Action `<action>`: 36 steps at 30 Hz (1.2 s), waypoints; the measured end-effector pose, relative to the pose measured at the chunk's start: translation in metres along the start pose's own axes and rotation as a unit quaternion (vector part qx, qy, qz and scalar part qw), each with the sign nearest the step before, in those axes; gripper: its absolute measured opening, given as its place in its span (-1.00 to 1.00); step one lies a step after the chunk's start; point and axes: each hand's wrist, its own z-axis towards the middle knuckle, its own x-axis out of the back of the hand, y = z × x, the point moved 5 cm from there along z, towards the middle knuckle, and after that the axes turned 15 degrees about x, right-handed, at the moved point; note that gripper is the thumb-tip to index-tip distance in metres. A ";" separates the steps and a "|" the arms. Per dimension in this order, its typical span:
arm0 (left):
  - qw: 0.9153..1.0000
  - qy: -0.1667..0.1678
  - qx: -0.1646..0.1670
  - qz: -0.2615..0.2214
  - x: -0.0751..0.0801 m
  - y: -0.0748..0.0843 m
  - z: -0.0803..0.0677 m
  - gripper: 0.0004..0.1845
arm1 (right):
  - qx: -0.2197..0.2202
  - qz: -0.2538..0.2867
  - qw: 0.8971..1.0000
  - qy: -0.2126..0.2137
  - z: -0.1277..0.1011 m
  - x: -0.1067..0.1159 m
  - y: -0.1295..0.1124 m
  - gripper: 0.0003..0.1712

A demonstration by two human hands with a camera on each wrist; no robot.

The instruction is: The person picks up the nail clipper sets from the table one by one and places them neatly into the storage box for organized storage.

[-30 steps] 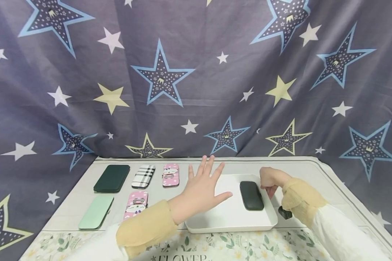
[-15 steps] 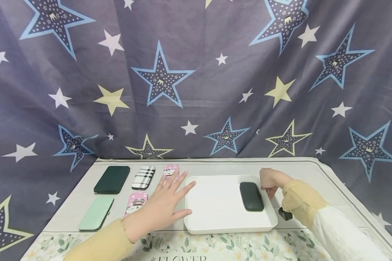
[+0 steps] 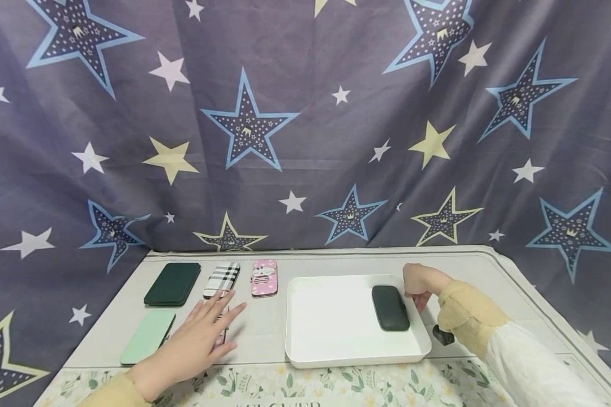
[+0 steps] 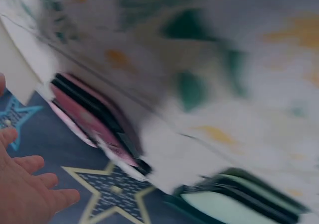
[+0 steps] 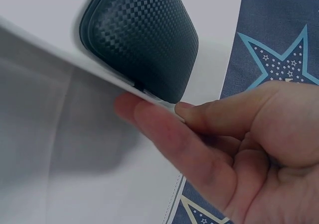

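My left hand [image 3: 190, 342], fingers spread and nearly straight, hovers over a pink patterned case [image 3: 222, 334] and hides most of it. In the left wrist view that pink case [image 4: 94, 112] is apart from the fingers. A mint green case [image 3: 147, 337] lies just left of this hand. At the right, my right hand [image 3: 424, 282] pinches the side rim of a white tray [image 3: 331, 322] between thumb and fingers. Inside the tray, near that rim, lies a black case [image 3: 390, 308]; the right wrist view shows its checkered texture.
Along the back left lie a dark green case [image 3: 173, 284], a black-and-white plaid case [image 3: 222, 279] and another pink case [image 3: 264, 278]. A small black object [image 3: 443, 335] is by the right wrist. Behind the table hangs a star-patterned curtain [image 3: 305, 141].
My left hand has moved left and toward the table's front, from over the tray to over the near pink case. The right hand stays at the tray's rim.
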 end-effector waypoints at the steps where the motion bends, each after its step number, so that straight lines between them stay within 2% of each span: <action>1: 1.000 0.001 0.006 -0.003 0.000 -0.006 -0.002 -0.27 | 0.002 -0.004 1.000 0.001 0.000 0.000 0.000 -0.93; 6: 0.998 -0.015 0.050 -0.025 -0.005 -0.030 -0.010 -0.29 | 0.009 -0.012 1.000 0.000 -0.002 -0.001 -0.001 -0.91; 11: 0.994 -0.033 0.089 -0.045 -0.010 -0.044 -0.013 -0.25 | 0.012 -0.004 1.000 0.000 -0.003 -0.001 -0.001 -0.92; 16: 0.988 -0.074 0.116 -0.071 -0.015 -0.050 -0.012 -0.20 | 0.017 -0.007 1.000 0.002 -0.002 -0.001 0.002 -0.88; 22: 0.974 -0.142 0.144 -0.104 -0.018 -0.053 -0.005 -0.12 | 0.018 -0.015 1.000 -0.002 0.001 0.000 0.004 -0.88; 25: 0.966 -0.162 0.166 -0.116 -0.017 -0.052 0.001 -0.10 | 0.015 -0.018 1.000 -0.002 0.002 0.001 0.005 -0.89; 28: 0.962 -0.155 0.191 -0.115 -0.016 -0.049 0.006 -0.13 | 0.018 -0.021 1.000 -0.001 0.002 0.001 0.005 -0.90; 32: 0.962 -0.122 0.223 -0.101 -0.016 -0.047 0.013 -0.18 | 0.023 -0.022 1.000 0.003 0.003 0.001 0.006 -0.89; 36: 0.959 -0.104 0.247 -0.089 -0.017 -0.048 0.019 -0.11 | 0.021 -0.019 1.000 0.003 0.003 0.000 0.006 -0.91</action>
